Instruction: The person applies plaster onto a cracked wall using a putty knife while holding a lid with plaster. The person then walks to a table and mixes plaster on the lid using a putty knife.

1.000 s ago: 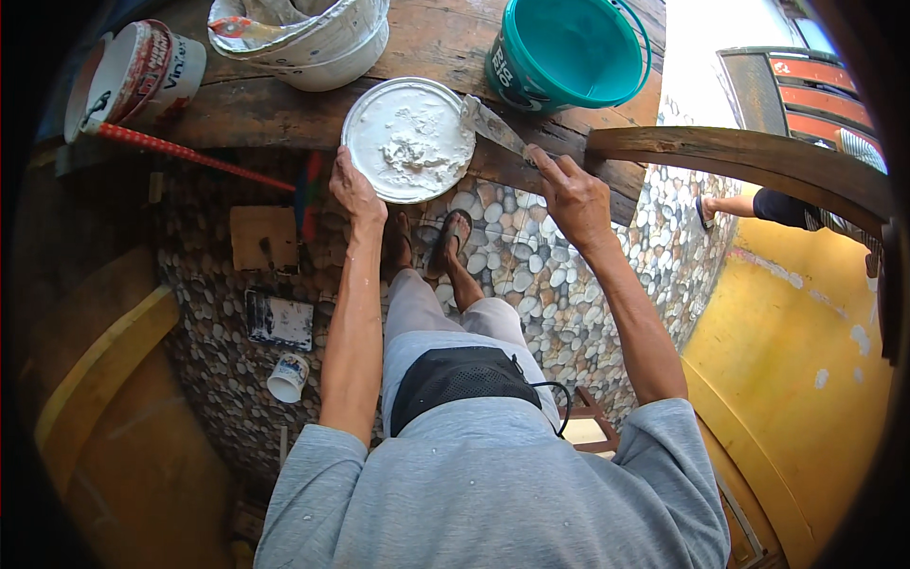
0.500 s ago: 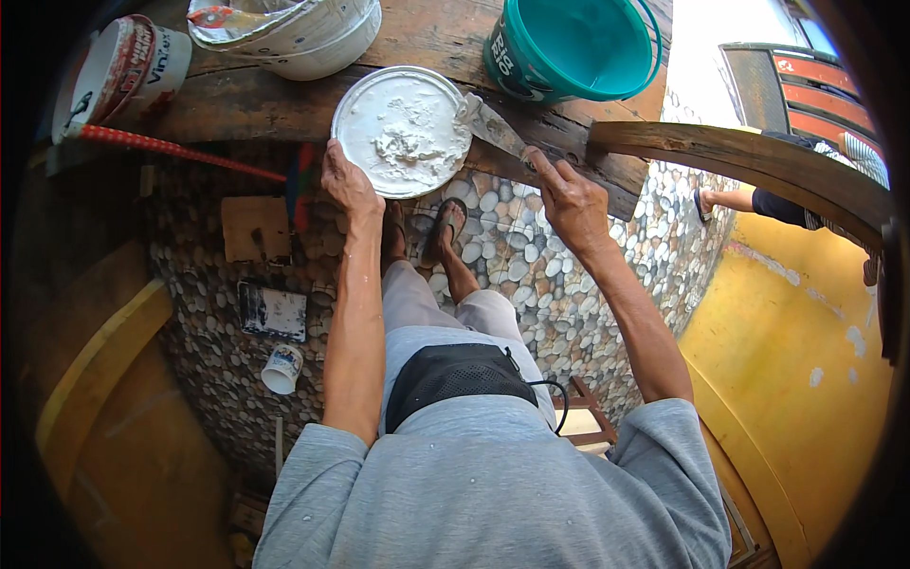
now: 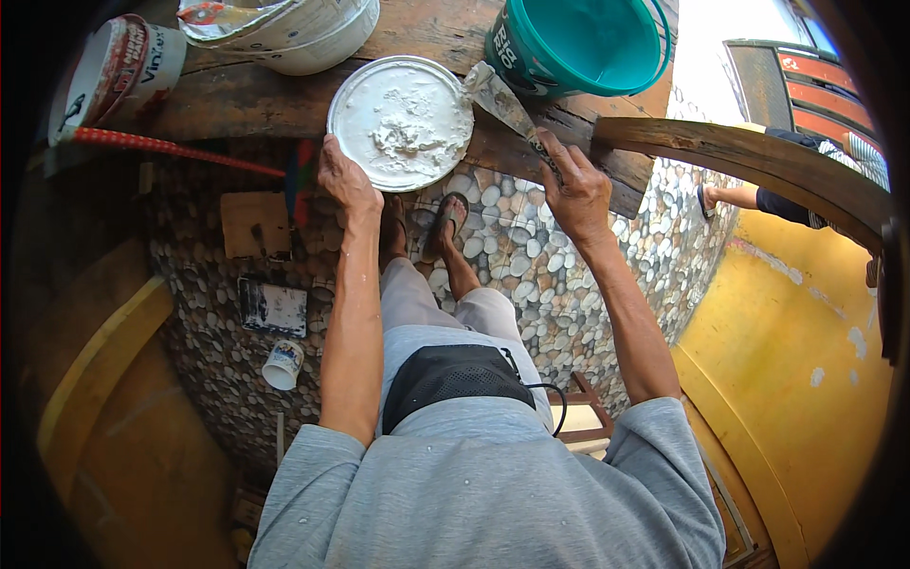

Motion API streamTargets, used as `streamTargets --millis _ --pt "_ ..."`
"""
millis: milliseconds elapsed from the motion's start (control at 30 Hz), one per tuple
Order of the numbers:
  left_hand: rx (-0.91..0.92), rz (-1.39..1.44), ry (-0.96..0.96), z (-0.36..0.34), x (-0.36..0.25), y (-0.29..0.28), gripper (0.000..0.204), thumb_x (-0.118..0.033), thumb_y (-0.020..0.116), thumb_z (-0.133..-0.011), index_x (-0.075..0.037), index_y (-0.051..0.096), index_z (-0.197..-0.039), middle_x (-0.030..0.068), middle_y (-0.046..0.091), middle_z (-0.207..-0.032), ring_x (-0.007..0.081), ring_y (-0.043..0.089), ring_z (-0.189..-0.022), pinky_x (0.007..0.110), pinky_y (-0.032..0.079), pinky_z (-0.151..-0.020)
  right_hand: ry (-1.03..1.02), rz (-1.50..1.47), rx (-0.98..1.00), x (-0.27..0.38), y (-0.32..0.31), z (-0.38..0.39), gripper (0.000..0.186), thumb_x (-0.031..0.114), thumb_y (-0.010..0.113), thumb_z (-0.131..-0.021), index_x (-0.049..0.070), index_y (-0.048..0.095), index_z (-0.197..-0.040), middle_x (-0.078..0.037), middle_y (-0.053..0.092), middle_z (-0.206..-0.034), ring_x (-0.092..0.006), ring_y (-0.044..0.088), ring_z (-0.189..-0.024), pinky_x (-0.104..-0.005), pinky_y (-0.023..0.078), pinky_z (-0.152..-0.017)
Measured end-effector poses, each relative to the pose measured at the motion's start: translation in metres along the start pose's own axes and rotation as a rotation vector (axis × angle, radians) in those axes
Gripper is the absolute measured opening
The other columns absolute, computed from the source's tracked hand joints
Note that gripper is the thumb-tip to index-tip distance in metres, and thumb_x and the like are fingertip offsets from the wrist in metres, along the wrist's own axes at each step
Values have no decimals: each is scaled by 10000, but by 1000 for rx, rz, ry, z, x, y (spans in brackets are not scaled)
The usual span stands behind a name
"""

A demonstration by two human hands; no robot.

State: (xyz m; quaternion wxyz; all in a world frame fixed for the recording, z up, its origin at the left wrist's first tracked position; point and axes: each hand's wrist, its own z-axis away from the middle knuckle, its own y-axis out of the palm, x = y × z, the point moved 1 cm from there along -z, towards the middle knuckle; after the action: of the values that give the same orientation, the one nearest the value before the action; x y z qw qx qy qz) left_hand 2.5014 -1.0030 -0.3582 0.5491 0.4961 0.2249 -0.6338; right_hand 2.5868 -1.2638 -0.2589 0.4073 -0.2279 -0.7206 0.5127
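My left hand [image 3: 349,177] is closed on the near left rim of a round white bucket lid [image 3: 402,121], which is held at the table's front edge. White paste is smeared over the lid, with a lumpy heap near its middle. In my right hand [image 3: 575,188] is a putty knife [image 3: 510,111], gripped by its handle. Its blade points up and left to the lid's right rim, and a clump of white paste clings to its tip. Whether blade and rim touch, I cannot tell.
On the wooden table [image 3: 251,114] stand a teal bucket [image 3: 580,47], a white bucket [image 3: 294,36] and a paint-stained pail [image 3: 118,71]. A red dotted stick [image 3: 180,150] juts from the edge. A paint tray [image 3: 273,308] and white cup [image 3: 282,366] lie below. Another person's leg [image 3: 735,198] shows at right.
The putty knife has turned slightly more upright, its blade tip shifting up at the lid's right rim. The lid sits a little higher in view. Both hands keep their holds.
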Motion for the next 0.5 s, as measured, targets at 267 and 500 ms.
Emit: streamTargets --millis 267,500 --pt "1 41 12 0 0 2 366 -272 487 -961 60 584 -1081 133 628 -1058 220 598 -942 331 476 -847 -47 205 53 12 1 -11 491 45 626 -790 237 577 -1239 -38 561 -762 -230 613 -638 -357 495 -544" --pt "-56 -20 31 1 0 3 378 -278 488 -963 68 579 -1085 134 639 -1020 217 608 -901 323 486 -819 -103 263 149 25 -14 -19 512 33 589 -800 213 537 -1277 -36 563 -794 -228 619 -656 -351 503 -549"
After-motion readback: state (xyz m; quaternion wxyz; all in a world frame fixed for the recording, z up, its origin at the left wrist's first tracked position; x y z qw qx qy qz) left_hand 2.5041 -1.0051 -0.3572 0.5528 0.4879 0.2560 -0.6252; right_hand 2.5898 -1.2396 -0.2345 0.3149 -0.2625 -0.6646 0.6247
